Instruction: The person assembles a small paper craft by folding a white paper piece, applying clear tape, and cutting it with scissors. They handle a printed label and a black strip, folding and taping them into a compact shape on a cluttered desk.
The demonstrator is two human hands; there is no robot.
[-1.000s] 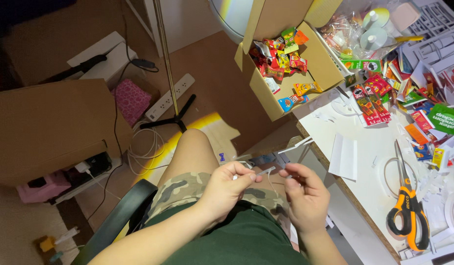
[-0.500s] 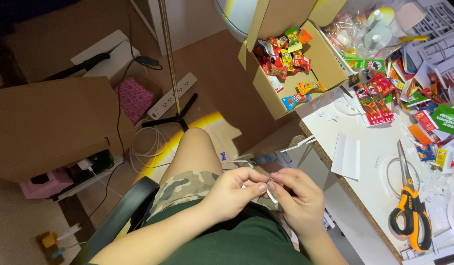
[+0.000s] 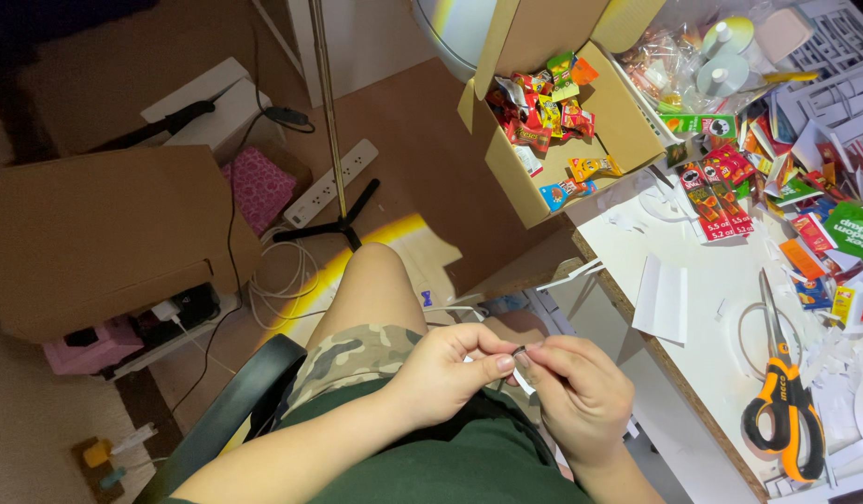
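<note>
My left hand [image 3: 450, 369] and my right hand [image 3: 576, 392] meet over my lap, fingertips pinched together on a small white paper strip [image 3: 522, 378]. A tiny dark bit shows between the thumbs. I sit on a dark chair, my bare knee [image 3: 375, 280] pointing at the floor. The strip is mostly hidden by my fingers.
A white table [image 3: 721, 336] at right holds orange-handled scissors [image 3: 781, 401], a folded white paper [image 3: 662, 299], tape rolls and many small colourful packets. An open cardboard box [image 3: 581, 121] of packets sits at its far edge. On the floor: a power strip [image 3: 333, 182], a stand, cardboard boxes.
My hands have come together from holding a longer strip apart; they now pinch it closely between the fingertips, a little lower over my lap.
</note>
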